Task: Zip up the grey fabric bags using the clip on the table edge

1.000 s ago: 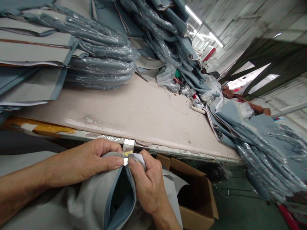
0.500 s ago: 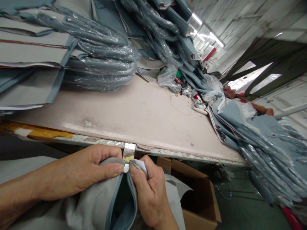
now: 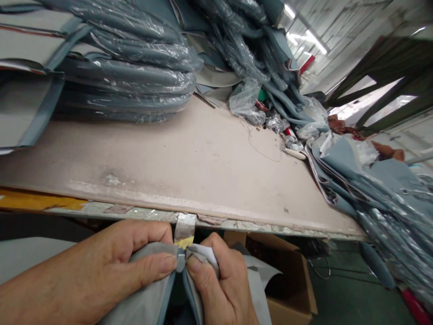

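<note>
A grey sheet of leather-like material with blue edging hangs below the table's front edge, held by both hands. My left hand is closed on one side, thumb on top and fingers behind. The other side is pinched by my right hand, where a folded white-and-grey corner shows. Between the thumbs a small blue-grey tab bridges the two blue edges, and a dark gap opens beneath it. Just behind, a silvery strip with a yellow end hangs from the table edge.
The pale table has a worn, taped front edge. Plastic-wrapped blue-grey pieces are stacked at the left, with more draped over the right end. Clear plastic bags lie at the back. A cardboard box stands open below the table.
Both hands and the held material sit lower and larger in the picture. The gap below the thumbs looks narrower at the top. The view has shifted, with the table's contents displaced.
</note>
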Demonstrator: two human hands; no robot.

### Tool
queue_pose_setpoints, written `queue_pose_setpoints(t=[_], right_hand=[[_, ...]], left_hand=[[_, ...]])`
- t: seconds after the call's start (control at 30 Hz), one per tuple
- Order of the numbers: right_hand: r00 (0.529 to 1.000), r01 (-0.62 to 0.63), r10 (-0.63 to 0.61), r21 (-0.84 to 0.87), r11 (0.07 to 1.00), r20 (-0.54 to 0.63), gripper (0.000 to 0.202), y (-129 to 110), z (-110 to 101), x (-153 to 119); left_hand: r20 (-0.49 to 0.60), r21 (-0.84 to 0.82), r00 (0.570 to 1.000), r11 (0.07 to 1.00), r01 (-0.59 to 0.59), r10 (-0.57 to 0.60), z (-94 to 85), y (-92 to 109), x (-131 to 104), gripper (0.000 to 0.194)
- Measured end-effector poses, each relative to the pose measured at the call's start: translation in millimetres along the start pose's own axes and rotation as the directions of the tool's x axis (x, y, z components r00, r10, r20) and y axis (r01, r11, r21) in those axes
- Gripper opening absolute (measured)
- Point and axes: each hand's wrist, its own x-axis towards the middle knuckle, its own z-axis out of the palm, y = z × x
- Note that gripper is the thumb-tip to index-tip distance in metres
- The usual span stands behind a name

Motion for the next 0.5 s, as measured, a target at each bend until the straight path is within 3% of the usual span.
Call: queue_pose_setpoints(t=[0.17,0.33,0.5], right_hand=[[0.995,0.089,-0.090,-0.025,0.996,-0.047,0.036,4,3,-1],[0.988,0.103,-0.108,-0.048,0.994,-0.110,0.032,6,9,-4],[0.998,0.065,-0.066,-0.037,0.997,-0.026,0.029,6,7,-2]], left_hand=[[-0.016,0.046,1.000,0.999,0.017,-0.016,0.5,3,0,0.033],[0.006,0.108,1.000,0.994,0.008,-0.009,-2.8,9,-2,0.035],[-0.015,0.124,1.000,0.992,0.013,-0.011,-0.9,3,-1,0.050]])
